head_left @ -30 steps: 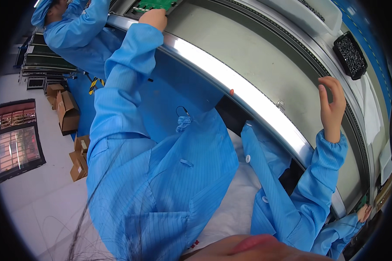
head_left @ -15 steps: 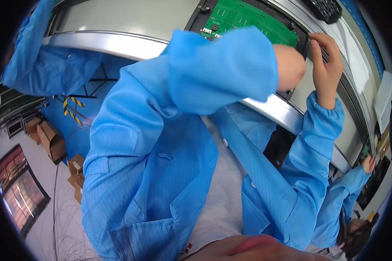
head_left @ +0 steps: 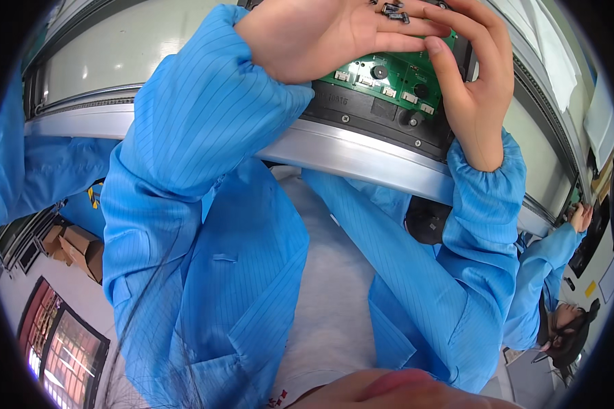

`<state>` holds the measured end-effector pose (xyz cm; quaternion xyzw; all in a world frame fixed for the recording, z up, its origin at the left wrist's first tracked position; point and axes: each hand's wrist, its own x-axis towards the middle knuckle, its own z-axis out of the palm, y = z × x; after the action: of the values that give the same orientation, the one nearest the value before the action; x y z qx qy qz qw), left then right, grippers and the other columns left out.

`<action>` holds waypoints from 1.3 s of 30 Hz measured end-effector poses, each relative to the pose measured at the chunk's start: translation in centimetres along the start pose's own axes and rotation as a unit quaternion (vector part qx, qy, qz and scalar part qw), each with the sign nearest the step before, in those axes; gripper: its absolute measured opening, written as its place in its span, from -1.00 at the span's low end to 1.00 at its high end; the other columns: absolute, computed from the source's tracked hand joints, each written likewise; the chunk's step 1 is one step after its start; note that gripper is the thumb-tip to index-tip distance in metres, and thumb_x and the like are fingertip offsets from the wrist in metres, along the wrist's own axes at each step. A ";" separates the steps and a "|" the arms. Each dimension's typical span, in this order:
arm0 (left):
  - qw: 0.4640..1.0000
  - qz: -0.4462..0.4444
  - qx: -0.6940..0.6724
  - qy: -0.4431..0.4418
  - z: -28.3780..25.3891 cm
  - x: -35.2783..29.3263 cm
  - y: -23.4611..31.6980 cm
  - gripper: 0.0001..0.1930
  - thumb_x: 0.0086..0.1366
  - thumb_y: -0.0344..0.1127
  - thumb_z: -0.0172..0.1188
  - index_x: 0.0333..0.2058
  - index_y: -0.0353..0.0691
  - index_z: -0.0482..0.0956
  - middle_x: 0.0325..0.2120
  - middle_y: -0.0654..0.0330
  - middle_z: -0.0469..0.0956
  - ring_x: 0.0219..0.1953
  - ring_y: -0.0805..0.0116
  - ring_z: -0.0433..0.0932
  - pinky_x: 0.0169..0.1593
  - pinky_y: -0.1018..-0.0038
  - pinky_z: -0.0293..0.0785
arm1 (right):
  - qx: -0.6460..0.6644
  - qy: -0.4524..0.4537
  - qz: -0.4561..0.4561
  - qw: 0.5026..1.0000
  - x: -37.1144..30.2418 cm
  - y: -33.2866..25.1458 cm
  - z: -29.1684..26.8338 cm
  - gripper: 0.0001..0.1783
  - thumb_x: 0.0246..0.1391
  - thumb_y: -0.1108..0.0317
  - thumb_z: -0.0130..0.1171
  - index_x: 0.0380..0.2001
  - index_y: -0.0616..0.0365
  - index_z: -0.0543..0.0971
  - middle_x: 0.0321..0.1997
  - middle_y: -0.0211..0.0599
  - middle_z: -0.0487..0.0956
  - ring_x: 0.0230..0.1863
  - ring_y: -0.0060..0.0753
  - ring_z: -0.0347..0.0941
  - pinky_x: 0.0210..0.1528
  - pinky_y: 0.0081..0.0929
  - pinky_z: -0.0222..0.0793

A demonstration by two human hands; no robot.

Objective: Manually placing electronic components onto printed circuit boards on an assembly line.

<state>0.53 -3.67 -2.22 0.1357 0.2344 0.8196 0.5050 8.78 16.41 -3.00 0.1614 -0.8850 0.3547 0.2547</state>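
Observation:
My left hand (head_left: pixel 314 37) is palm up over the green circuit board (head_left: pixel 358 73), its fingers stretched out. Several small black cylindrical capacitors (head_left: pixel 394 12) lie loose on those fingers. From the right comes my right hand (head_left: pixel 483 85), fingers curved and apart, thumb tip close to the left fingertips; nothing shows between thumb and forefinger. The board sits in a black carrier frame (head_left: pixel 341 102) with screws along its near side. White connectors and round black parts stand on the board's near edge. My left hand covers much of the board.
A silver metal rail (head_left: pixel 368 153) runs between my body and the carrier, with a pale conveyor surface (head_left: pixel 116 65) to the left. At the right a co-worker in a blue smock (head_left: pixel 542 262) has a hand at the line. Cardboard boxes (head_left: pixel 82 249) stand at the far left.
My left hand has turned palm up and shifted left, so the capacitors now show. My right hand has moved from the carrier's right edge toward the left fingers. The view has shifted too.

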 end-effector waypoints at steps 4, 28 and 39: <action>0.999 -0.005 -0.028 -0.029 0.0 -0.4 0.1 -0.22 0.61 0.14 -0.48 0.39 -0.59 0.04 0.23 -0.12 0.35 0.31 0.10 0.36 0.42 0.24 0.26 | -0.037 -0.007 -0.013 0.999 0.8 -1.9 0.3 -0.71 -0.05 0.51 0.35 -0.18 0.25 0.63 0.08 0.06 0.51 0.11 -0.02 0.49 0.17 -0.23 0.40; 0.979 -0.093 0.167 0.069 0.5 -0.8 -0.8 -0.77 0.51 -0.24 0.09 -0.11 -0.32 0.52 -0.24 0.20 0.55 -0.23 0.47 0.55 -0.06 0.53 0.55 | 0.341 0.021 0.195 0.919 -0.4 -2.1 -0.4 -0.87 0.17 0.45 0.25 -0.22 0.22 0.56 0.21 -0.13 0.44 0.16 -0.41 0.36 0.25 -0.45 0.21; 0.973 -0.107 0.203 0.029 -0.8 -0.7 -0.7 -0.78 0.49 -0.25 0.10 -0.16 -0.31 0.56 -0.37 0.30 0.48 -0.39 0.55 0.40 -0.30 0.60 0.36 | 0.044 -0.032 0.047 0.997 -0.2 -1.7 -1.8 -0.87 0.08 0.42 0.29 -0.32 0.23 0.59 0.17 -0.04 0.46 0.13 -0.26 0.40 0.20 -0.39 0.28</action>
<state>1.02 -4.22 -3.26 0.1857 0.4241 0.6994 0.5446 10.31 16.50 -1.04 0.1421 -0.8828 0.3998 0.2014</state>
